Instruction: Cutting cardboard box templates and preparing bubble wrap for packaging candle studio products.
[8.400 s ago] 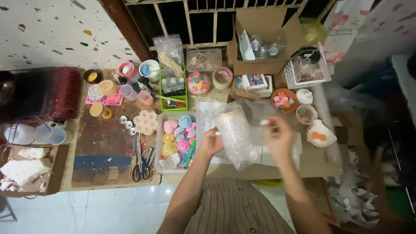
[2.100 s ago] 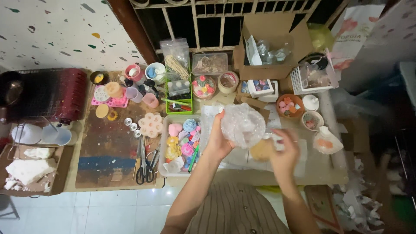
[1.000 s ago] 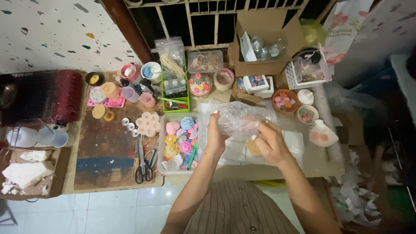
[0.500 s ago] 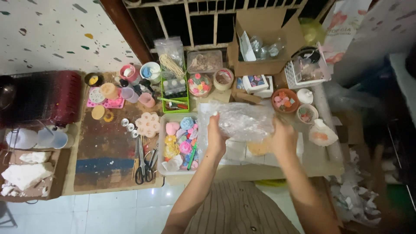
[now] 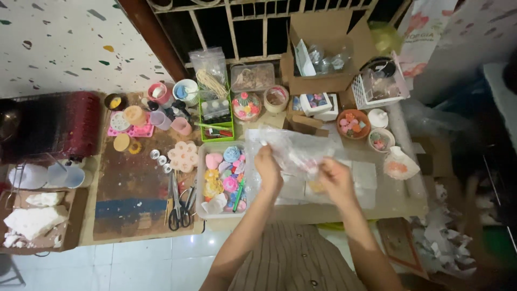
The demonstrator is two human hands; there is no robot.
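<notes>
- Tabletop [image 5: 388, 202], low and crowded, runs the width of the view above a white tiled floor [image 5: 145, 264].
- Cardboard box [image 5: 323, 48] stands at the far edge, open, clear packets inside.
- Dark red rack [image 5: 59, 124] sits at the far left.
- Wooden board [image 5: 129, 199] lies left of centre; scissors [image 5: 180, 207] rest on its right edge.
- Clear tray [image 5: 223, 180] of coloured moulded pieces lies just left of the hands.
- Plastic bag [image 5: 299, 151], clear and crumpled, is held above the tabletop centre, between both hands.
- Left hand [image 5: 268, 171]: fingers pinching the bag's left edge.
- Right hand [image 5: 335, 180]: fingers curled at the bag's lower right, blurred; whether they grip it cannot be told.
- Orange bowl [image 5: 353, 124] sits beyond the bag, to the right.
</notes>
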